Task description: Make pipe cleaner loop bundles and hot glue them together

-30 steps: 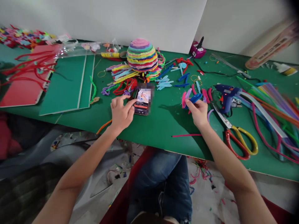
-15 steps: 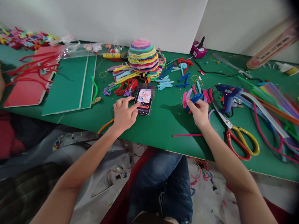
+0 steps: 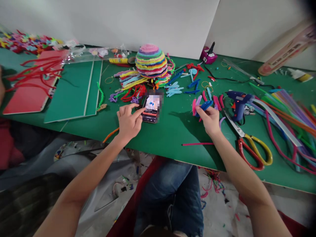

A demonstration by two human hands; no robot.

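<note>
My left hand is open at the left side of a phone, its index fingertip at the lower part of the lit screen. The phone lies flat on the green table. Pinched in my right hand is a small bundle of pink and blue fuzzy pieces; my fingers cover part of it. Behind the phone stands a striped, many-coloured dome. Short light blue pieces lie between the dome and my right hand.
Scissors and a blue glue gun lie right of my right hand, beside long coloured strips. A green board and red strips lie at left. One pink stem is near the front edge.
The picture on the phone screen is different. My left hand has shifted slightly left, with the index finger still at the phone. My right hand still holds the bundle.
</note>
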